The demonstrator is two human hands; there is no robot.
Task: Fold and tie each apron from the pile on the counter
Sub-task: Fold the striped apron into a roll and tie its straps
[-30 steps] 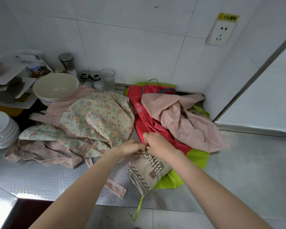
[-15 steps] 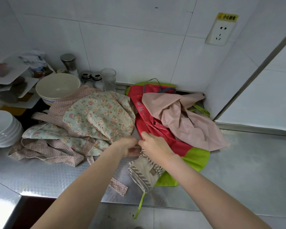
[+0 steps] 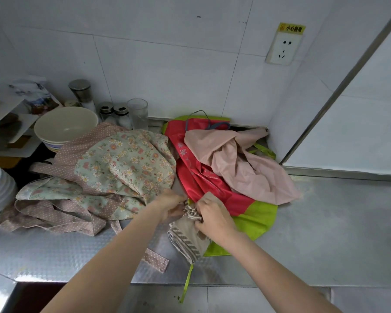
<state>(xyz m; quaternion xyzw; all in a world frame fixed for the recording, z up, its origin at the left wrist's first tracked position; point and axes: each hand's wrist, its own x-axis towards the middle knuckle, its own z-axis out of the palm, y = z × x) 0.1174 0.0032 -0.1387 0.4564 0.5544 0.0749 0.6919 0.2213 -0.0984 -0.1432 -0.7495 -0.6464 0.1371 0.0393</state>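
You are standing over a metal surface [image 3: 325, 233], both bare arms reaching forward. Your left hand [image 3: 171, 205] and right hand [image 3: 213, 216] are meeting at the top end of a folded beige apron [image 3: 187, 238] with striped trim. Each hand is pinching the striped tie [image 3: 192, 211] bunched between them, fingers curled around it. The folded apron is lying just below your hands, its lower end pointing toward you, partly overlapping a lime green apron [image 3: 257, 220]. Just beyond your right hand, a red apron [image 3: 203, 177] is lying on the green one, with a crumpled pale pink apron [image 3: 242, 163] on top. Beyond and beside your left hand, a floral apron [image 3: 127, 163] with dotted pink straps is sprawling unfolded. Further left, bowls [image 3: 66, 125] are sitting stacked.
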